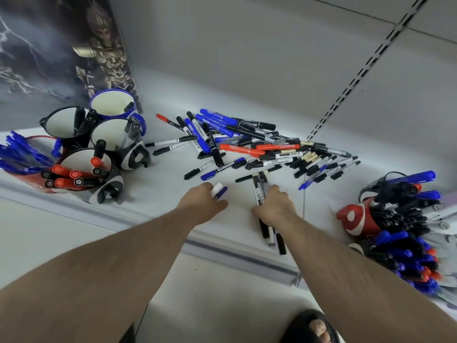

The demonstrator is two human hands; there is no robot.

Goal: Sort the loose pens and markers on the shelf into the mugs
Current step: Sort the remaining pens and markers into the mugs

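A white shelf (158, 194) holds everything here. A big dark poster (57, 45) with lightning stands at the back left corner of the shelf.

A big pile of pens and markers (259, 144) lies loose in the middle of the shelf, reaching toward the back wall. They are black, blue and red, and they cross over each other.

At the left end of the shelf stand five mugs close together. A blue mug (113, 105) is at the back, by the poster. A black mug (66, 125) and a black and white mug (116, 139) are in front of it, each with a few black markers inside. Another black and white mug (86, 174) near the front edge holds red and black markers. A red mug (24, 159) at the far left is full of blue pens.

At the right end, a red and white mug (356, 219) is stuffed with black and blue markers. More full mugs (408, 263) are next to it, but they are blurry.

The right hand (274, 206) is near the front edge of the shelf. Its fingers are wrapped around a bunch of black markers (262, 194) that stick out both ways.

The left hand (202, 201) is just beside it. Its fingers pinch a small white and blue marker (218, 190).

A foot in a black sandal (314, 328) shows at the bottom.
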